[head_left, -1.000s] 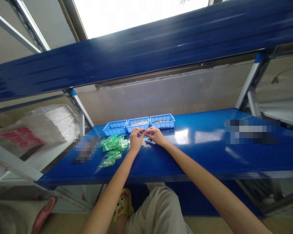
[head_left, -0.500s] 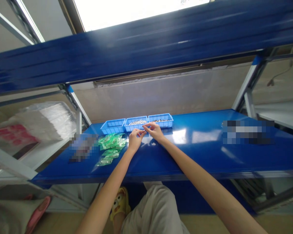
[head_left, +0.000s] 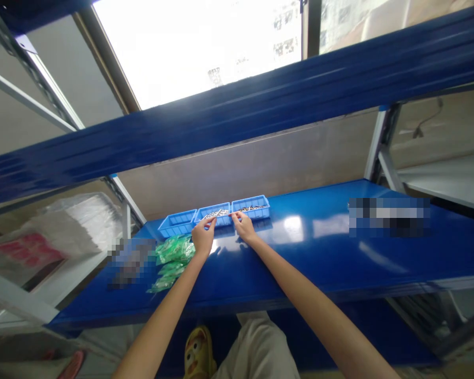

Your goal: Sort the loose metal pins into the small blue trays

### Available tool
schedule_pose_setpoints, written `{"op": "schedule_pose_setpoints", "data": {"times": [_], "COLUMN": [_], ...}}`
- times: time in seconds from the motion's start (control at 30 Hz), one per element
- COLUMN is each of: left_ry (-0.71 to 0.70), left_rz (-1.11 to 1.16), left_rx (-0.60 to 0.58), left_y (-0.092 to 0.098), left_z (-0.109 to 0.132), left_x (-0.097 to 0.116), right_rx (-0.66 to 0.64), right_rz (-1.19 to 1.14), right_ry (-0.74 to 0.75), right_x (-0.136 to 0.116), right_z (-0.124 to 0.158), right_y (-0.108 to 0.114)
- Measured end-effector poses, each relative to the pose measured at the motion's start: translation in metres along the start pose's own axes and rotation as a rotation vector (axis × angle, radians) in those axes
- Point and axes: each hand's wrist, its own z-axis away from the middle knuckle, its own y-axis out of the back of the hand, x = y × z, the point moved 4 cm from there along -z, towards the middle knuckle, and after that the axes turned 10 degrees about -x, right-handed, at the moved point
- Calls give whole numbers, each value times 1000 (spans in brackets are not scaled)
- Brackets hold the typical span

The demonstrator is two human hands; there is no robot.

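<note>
My left hand [head_left: 203, 235] is over the front of the middle blue bin [head_left: 222, 220], thumb and forefinger drawn close together. Whatever lies between them is too small to make out. That bin holds many thin pale, stick-like pieces [head_left: 217, 213]. My right hand [head_left: 244, 227] is in front of the right blue bin [head_left: 260, 211], its fingertips pinched at a tiny reddish or dark piece whose kind I cannot tell. Dark thin pieces [head_left: 247, 208] lie in the right bin. A gap separates the two hands.
A third blue bin [head_left: 176, 225] stands at the left of the row. Green plastic packets [head_left: 174, 252] lie left of my left hand on the blue table [head_left: 260, 279]. Blurred items sit at both table ends. A blue shelf beam [head_left: 237, 113] crosses above.
The hands, close together around a small piece before, have moved apart, the left going left toward the middle bin. My view has tilted up, showing more of the window.
</note>
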Motion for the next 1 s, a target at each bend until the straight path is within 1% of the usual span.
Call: {"op": "schedule_pose_setpoints", "data": {"times": [0.1,0.2,0.27,0.37,0.47,0.53,0.57,0.67,0.73,0.8,0.87,0.97,1.0], "left_ry": [30,78,72,4,-91,-97,-65,50,168,280,343,322,308], "left_rz": [-21,-25,-42,-183,-397,-527,-590,-766,-830,-831,-779,-667,-645], "left_rx": [-33,-70,-115,-126,-120,-136,-145,-198,-263,-306,-331,-371,-368], "left_y": [-2,-8,-11,-5,12,29,38,63,76,84,88,91,93], "left_z": [-23,-44,-52,-51,-37,-25,-18,-3,4,8,10,7,6], "left_x": [4,3,2,1,-4,-16,-25,-55,-75,-91,-102,-112,-113], "right_rx": [-50,-114,-131,-146,-148,-138,-133,-123,-125,-136,-148,-160,-162], "right_rz": [-30,16,53,128,242,315,342,381,390,397,406,421,426], "right_ry": [-42,-26,-20,-21,1,9,7,-12,-24,-39,-59,-80,-83], "right_x": [-7,-14,-17,-19,-21,-22,-21,-19,-17,-15,-14,-13,-13], "right_z": [4,8,10,13,15,17,17,17,17,17,17,18,18], "right_y": [-2,-4,-3,-3,-3,-3,-2,-2,-2,-1,-1,1,2]}}
